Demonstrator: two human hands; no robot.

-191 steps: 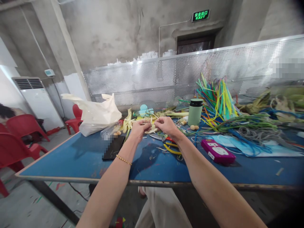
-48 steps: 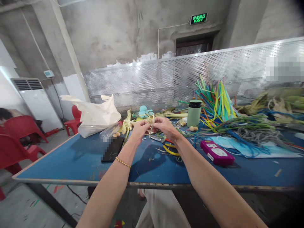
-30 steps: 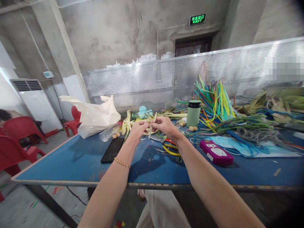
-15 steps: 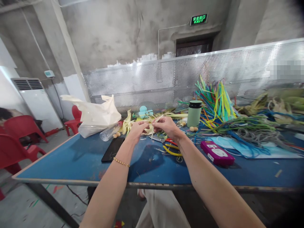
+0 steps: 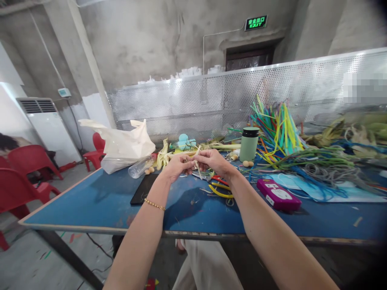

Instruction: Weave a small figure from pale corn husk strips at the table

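My left hand (image 5: 174, 167) and my right hand (image 5: 213, 161) meet above the blue table (image 5: 99, 201), fingers pinched together. Between them they hold a thin pale husk strip (image 5: 197, 159) that sticks up and down from the fingertips. A gold bracelet sits on my left wrist. Just beyond the hands lie more pale corn husks (image 5: 163, 155). Below my right hand lie pliers with red and yellow handles (image 5: 219, 186).
A black phone (image 5: 144, 188) and a clear bottle (image 5: 139, 166) lie left of the hands, with a white bag (image 5: 122, 146) behind. A green flask (image 5: 249, 143), coloured strips (image 5: 276, 127), tangled cords (image 5: 317, 165) and a magenta power strip (image 5: 277, 194) fill the right. Red chairs (image 5: 21, 173) stand left.
Both hands stay pinched on the husk strip and work it in small moves; they have closed together again after parting slightly half a second ago. The view has shifted a little.
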